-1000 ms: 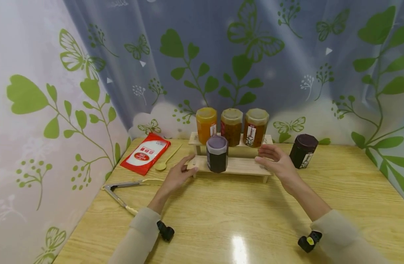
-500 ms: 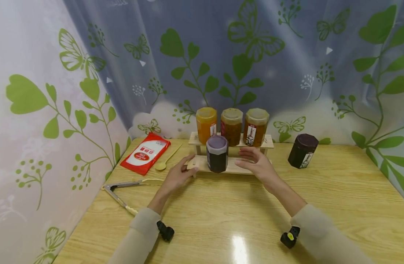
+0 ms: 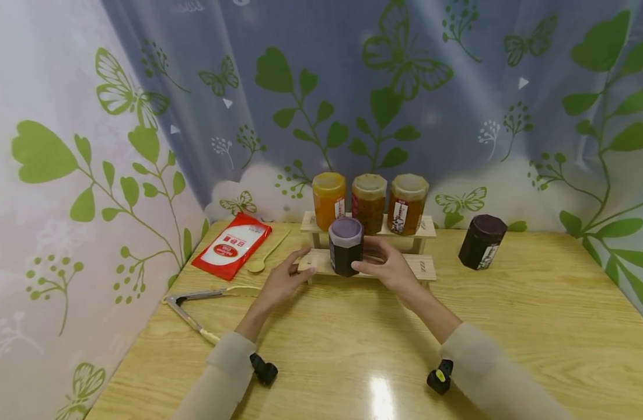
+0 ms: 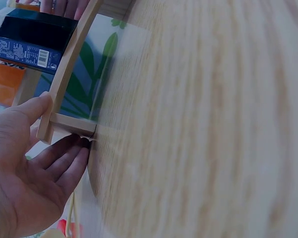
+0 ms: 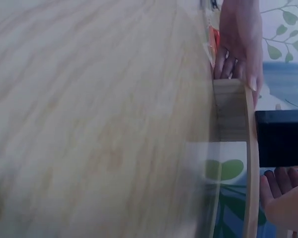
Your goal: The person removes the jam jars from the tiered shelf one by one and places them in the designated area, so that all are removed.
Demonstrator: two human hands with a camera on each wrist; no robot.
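A two-tier wooden shelf (image 3: 422,267) stands on the table. My left hand (image 3: 283,280) holds the left end of its lower tier, thumb on the edge and fingers by the leg in the left wrist view. On that tier stands a dark jam jar (image 3: 346,256) with a purplish lid, upright. My right hand (image 3: 388,269) is at the jar's right side, thumb near the front and fingers behind; its fingers (image 5: 283,179) look relaxed beside the jar in the right wrist view. Whether they press on the glass is unclear.
The upper tier holds an orange jar (image 3: 328,201) and two amber jars (image 3: 369,204). Another dark jar (image 3: 481,242) stands on the table at right. At left lie a red-and-white packet (image 3: 231,245), a yellow spoon (image 3: 256,265) and tongs (image 3: 187,306).
My right hand has moved left from the shelf's right end to the dark jar on the lower tier. The left hand and the jars look unmoved.
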